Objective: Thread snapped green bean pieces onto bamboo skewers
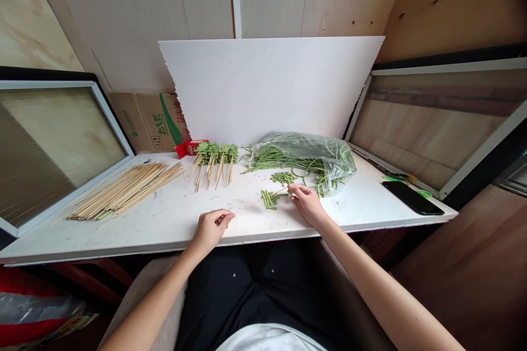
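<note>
My left hand (211,228) pinches one end of a thin bamboo skewer (249,205) above the front of the white table. At the skewer's other end, the fingertips of my right hand (306,203) are closed on it; whether they also hold a piece of bean is too small to tell. Several short cut green bean pieces (269,199) lie close beside the skewer, just left of my right hand. Behind that hand is a small pile of cut bean pieces (282,177). Long green beans (272,159) stick out of a clear plastic bag (304,142) farther back.
Bundles of skewered beans (216,153) lie at the back, by a red box (187,148). Many loose bamboo skewers (123,191) cover the left side. A black phone (413,198) lies right on the white table (173,230). A white board (267,88) and cardboard box (144,120) stand behind.
</note>
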Motion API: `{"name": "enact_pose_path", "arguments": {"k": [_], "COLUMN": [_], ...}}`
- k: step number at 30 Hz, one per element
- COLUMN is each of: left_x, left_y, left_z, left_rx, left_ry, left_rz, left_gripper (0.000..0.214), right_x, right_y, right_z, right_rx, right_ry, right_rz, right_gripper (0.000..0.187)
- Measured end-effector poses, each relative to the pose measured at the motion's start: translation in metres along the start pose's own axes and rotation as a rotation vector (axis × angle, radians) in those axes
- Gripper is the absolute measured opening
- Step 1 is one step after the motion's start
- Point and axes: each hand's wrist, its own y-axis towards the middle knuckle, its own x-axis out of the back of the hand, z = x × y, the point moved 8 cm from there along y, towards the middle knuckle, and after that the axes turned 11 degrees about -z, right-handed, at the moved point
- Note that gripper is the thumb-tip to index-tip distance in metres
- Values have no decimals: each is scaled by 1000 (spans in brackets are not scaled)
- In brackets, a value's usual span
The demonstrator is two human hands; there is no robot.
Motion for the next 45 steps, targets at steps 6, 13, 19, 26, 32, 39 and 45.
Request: {"name": "enact_pose_path", "arguments": {"k": [6, 13, 19, 26, 32, 39, 45], "left_x": [1, 2, 3, 1, -1, -1, -1], "left_y": [1, 1, 1, 1, -1, -1, -1], "left_z": [1, 0, -1, 2, -1, 1, 0], "left_rx": [-6, -8, -16, -8, -17, -27, -31], "left_ry": [-4, -8, -5, -6, -14, -29, -42], "left_rz": [-9, -9, -18, -14, 9, 10, 19], "left_gripper": [33, 33, 34, 32, 33, 34, 33], "right_x": [1, -1, -1, -3, -25, -29, -39], "right_y": [0, -7, -9, -12, -27, -28, -37], "right_z": [-4, -2, 1, 3, -1, -4, 4], "right_rx": [55, 109, 137, 150, 175, 167, 162], "right_ry": [-52, -85, -108, -113, -163, -164, -160], "right_rz": [-19, -73, -92, -74, 49, 58, 128], "right_gripper": [37, 40, 43, 38, 35, 38, 38]}}
